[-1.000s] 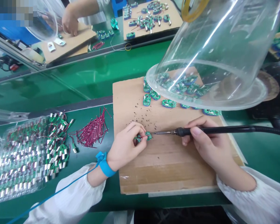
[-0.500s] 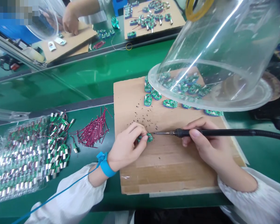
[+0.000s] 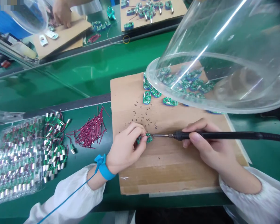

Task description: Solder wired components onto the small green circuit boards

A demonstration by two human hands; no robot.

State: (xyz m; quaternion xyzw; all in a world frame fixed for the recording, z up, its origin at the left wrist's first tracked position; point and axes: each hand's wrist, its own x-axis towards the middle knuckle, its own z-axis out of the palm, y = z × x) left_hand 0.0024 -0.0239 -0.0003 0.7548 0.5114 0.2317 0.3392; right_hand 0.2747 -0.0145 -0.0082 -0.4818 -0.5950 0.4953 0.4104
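Observation:
My left hand, with a blue strap at the wrist, pinches a small green circuit board over the cardboard sheet. The fingers cover part of the board. My right hand is closed round the black handle of a soldering iron. The iron lies nearly level, its metal tip at the right edge of the board; whether it touches a joint is too small to tell. Dark specks dot the cardboard just behind my left hand.
A clear plastic funnel hood overhangs more circuit boards at the back of the cardboard. Left lie a heap of dark red wires and many small metal parts with green wires. Beyond the rail, a co-worker's hand rests over another cardboard.
The view has shifted slightly, so the background sits higher. The iron's tip has come closer to the board's right edge. Both hands keep their hold.

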